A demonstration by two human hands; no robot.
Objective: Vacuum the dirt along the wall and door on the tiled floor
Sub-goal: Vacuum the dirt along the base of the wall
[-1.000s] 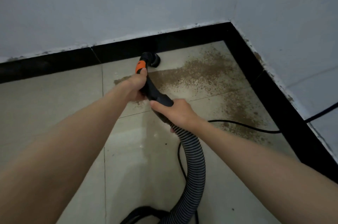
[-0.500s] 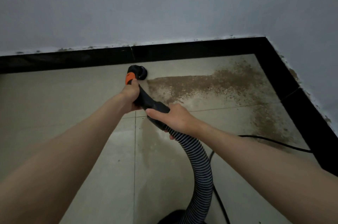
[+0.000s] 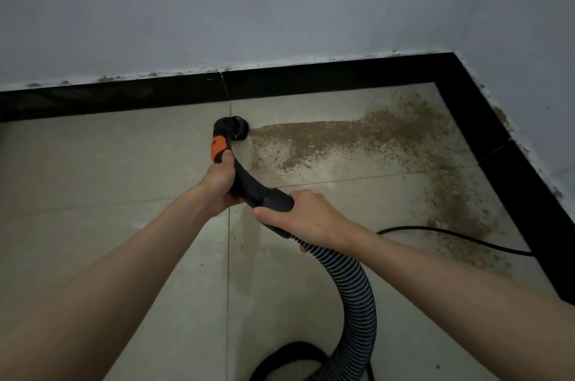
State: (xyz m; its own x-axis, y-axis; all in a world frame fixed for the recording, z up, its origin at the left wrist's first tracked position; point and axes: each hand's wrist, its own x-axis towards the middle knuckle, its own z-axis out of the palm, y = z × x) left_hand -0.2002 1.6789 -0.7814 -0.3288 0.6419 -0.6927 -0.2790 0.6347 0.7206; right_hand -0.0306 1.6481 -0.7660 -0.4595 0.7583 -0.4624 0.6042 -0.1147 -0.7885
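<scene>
We are gripping the vacuum handle (image 3: 245, 184) with our left hand (image 3: 219, 186), fingers curled round it just below the orange switch (image 3: 217, 148), while our right hand (image 3: 306, 218) is holding the cuff where the ribbed hose (image 3: 354, 284) begins. The nozzle (image 3: 238, 128) is sitting at frame centre, touching the left edge of the dirt (image 3: 357, 138), which is running right toward the corner and down along the black skirting (image 3: 485, 131). The power cord (image 3: 451, 237) is lying across the lower dirt patch; we judge it risks snagging or dragging grit as we are sweeping rightward.

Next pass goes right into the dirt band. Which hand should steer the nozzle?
Left. The left hand grips the wand just behind the nozzle, beside the dirt. The right hand holds the hose cuff further back.
</scene>
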